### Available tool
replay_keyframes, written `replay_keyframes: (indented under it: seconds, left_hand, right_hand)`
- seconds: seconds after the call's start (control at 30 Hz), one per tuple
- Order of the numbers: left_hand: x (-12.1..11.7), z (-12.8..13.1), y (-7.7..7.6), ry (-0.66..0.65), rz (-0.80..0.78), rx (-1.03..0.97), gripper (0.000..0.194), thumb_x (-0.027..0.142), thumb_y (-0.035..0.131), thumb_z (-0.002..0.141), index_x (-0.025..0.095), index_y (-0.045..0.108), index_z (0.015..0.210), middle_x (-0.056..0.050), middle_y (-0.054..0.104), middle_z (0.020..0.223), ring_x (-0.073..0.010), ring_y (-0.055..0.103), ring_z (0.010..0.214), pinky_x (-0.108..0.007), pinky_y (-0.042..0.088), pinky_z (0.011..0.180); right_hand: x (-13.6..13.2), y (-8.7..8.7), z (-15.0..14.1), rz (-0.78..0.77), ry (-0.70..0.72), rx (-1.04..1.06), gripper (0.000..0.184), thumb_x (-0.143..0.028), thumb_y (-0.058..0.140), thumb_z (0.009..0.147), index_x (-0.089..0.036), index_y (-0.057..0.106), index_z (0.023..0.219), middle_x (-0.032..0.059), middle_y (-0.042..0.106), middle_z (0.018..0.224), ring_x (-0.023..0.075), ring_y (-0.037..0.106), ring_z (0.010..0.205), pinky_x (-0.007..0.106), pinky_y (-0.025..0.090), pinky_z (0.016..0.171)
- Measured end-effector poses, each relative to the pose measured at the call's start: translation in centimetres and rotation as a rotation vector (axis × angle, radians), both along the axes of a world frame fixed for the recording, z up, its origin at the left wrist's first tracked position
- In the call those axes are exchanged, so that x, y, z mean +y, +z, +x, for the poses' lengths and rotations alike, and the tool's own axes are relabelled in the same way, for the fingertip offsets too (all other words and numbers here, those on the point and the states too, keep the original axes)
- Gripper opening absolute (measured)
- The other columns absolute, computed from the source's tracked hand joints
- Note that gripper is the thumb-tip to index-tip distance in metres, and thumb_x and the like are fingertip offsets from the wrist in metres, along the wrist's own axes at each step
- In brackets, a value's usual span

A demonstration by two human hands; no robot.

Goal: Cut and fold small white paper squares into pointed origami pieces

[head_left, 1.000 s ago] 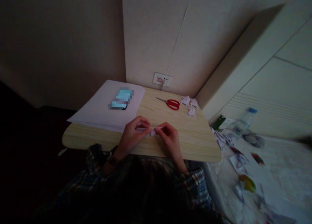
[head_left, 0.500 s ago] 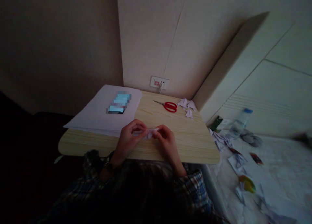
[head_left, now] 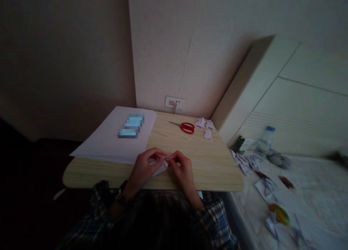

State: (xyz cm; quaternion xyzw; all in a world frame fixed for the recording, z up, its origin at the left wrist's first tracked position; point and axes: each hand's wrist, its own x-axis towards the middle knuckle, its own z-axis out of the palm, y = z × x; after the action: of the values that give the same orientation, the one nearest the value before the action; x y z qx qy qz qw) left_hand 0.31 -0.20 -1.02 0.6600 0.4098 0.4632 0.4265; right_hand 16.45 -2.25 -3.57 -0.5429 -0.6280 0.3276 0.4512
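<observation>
Between my two hands, over the front of the wooden table (head_left: pixel 214 173), is a small piece of folded white paper (head_left: pixel 161 168). My left hand (head_left: pixel 147 165) pinches its upper left side, with a flap hanging below the fingers. My right hand (head_left: pixel 181 167) is closed on its right end. Fingertips hide part of the folds. Beyond the hands lie scissors (head_left: pixel 187 127) with red handles, pointing left. Several small folded paper pieces (head_left: pixel 208 134) sit at the table's back right.
A stack of white sheets (head_left: pixel 108 144) covers the table's left part, with a phone (head_left: pixel 132 126) on it. A wall socket (head_left: pixel 174 102) holds a plug. On the bed (head_left: pixel 318 181) at right are a bottle (head_left: pixel 265 143), more folded papers (head_left: pixel 241 163) and a yellow-green object (head_left: pixel 280 213).
The view has tilted up slightly, so everything sits lower. Both hands keep hold of the paper, and a larger white flap now shows below my left fingers.
</observation>
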Motion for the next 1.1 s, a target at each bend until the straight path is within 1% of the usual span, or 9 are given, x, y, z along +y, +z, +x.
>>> replay_keyframes:
  seconds: [0.1,0.23,0.33,0.5,0.57,0.7,0.83,0.97,1.1]
  left_hand:
    - [0.3,-0.2,-0.6,-0.056,0.009,0.071,0.018,0.032,0.068,0.094,0.015,0.069,0.098,-0.004,0.072,0.097,-0.0197,0.069,0.088,-0.041,0.058,0.083]
    - [0.6,-0.5,-1.1,-0.071,-0.001,0.099,0.026,0.035,0.065,0.097,0.016,0.066,0.115,-0.008,0.07,0.113,-0.0215,0.07,0.095,-0.042,0.06,0.083]
    - [0.4,-0.5,-1.0,-0.055,-0.002,0.072,0.025,0.034,0.065,0.097,0.015,0.067,0.112,-0.007,0.071,0.111,-0.0213,0.07,0.094,-0.042,0.06,0.083]
    - [0.1,-0.4,-0.3,-0.016,0.001,-0.012,0.015,0.03,0.069,0.092,0.015,0.068,0.089,-0.002,0.072,0.089,-0.0195,0.07,0.088,-0.039,0.058,0.085]
    - [0.1,-0.3,-0.3,-0.014,0.001,-0.03,0.013,0.029,0.07,0.092,0.016,0.068,0.092,-0.002,0.071,0.087,-0.0189,0.07,0.086,-0.037,0.058,0.085]
    - [0.3,0.0,-0.7,-0.062,0.001,-0.008,0.021,0.032,0.067,0.095,0.015,0.066,0.106,-0.002,0.07,0.092,-0.0172,0.068,0.079,-0.038,0.059,0.076]
    - [0.4,0.0,-1.0,-0.101,0.001,0.033,0.023,0.034,0.065,0.097,0.015,0.067,0.109,-0.006,0.071,0.104,-0.0193,0.07,0.088,-0.039,0.06,0.079]
    - [0.4,-0.3,-0.8,-0.064,0.005,0.052,0.023,0.035,0.065,0.097,0.015,0.067,0.108,-0.006,0.071,0.104,-0.0201,0.07,0.09,-0.041,0.06,0.081]
    - [0.1,-0.4,-0.4,-0.013,0.012,0.057,0.023,0.036,0.065,0.097,0.015,0.068,0.107,-0.006,0.071,0.104,-0.0199,0.07,0.089,-0.04,0.059,0.081]
  right_hand:
    - [0.0,-0.1,0.0,0.001,-0.003,-0.011,0.029,-0.034,0.063,0.099,-0.018,0.064,0.123,0.0091,0.068,0.124,0.0223,0.069,0.102,0.043,0.06,0.086]
    - [0.2,-0.2,0.0,0.011,0.004,-0.004,0.029,-0.034,0.063,0.099,-0.018,0.064,0.123,0.009,0.068,0.123,0.0222,0.069,0.101,0.043,0.06,0.085]
    - [0.2,-0.2,-0.1,0.027,0.028,0.01,0.029,-0.034,0.063,0.099,-0.017,0.064,0.122,0.0083,0.069,0.119,0.0212,0.07,0.097,0.041,0.061,0.083]
    - [0.0,0.1,-0.3,0.095,0.049,0.03,0.025,-0.034,0.063,0.099,-0.016,0.066,0.115,0.0062,0.071,0.109,0.0181,0.07,0.087,0.037,0.061,0.076]
    - [-0.2,0.3,-0.4,0.132,0.02,0.036,0.023,-0.034,0.062,0.099,-0.016,0.066,0.113,0.0056,0.071,0.106,0.0174,0.07,0.085,0.036,0.061,0.075]
    - [-0.6,0.7,-0.4,0.191,-0.037,0.036,0.021,-0.035,0.061,0.1,-0.015,0.067,0.104,0.0033,0.071,0.097,0.0157,0.068,0.08,0.034,0.059,0.073]
    - [-0.7,0.9,-0.4,0.213,-0.035,0.016,0.023,-0.036,0.062,0.099,-0.015,0.067,0.091,-0.0001,0.068,0.084,0.0133,0.065,0.071,0.031,0.057,0.068]
    - [-0.8,1.2,-0.6,0.211,-0.03,0.002,0.027,-0.037,0.062,0.099,-0.016,0.063,0.082,-0.0028,0.063,0.075,0.0118,0.06,0.064,0.028,0.053,0.063]
    - [-1.0,1.6,-0.8,0.201,-0.042,0.01,0.031,-0.035,0.062,0.097,-0.018,0.059,0.071,-0.0046,0.057,0.064,0.0123,0.055,0.06,0.026,0.045,0.058]
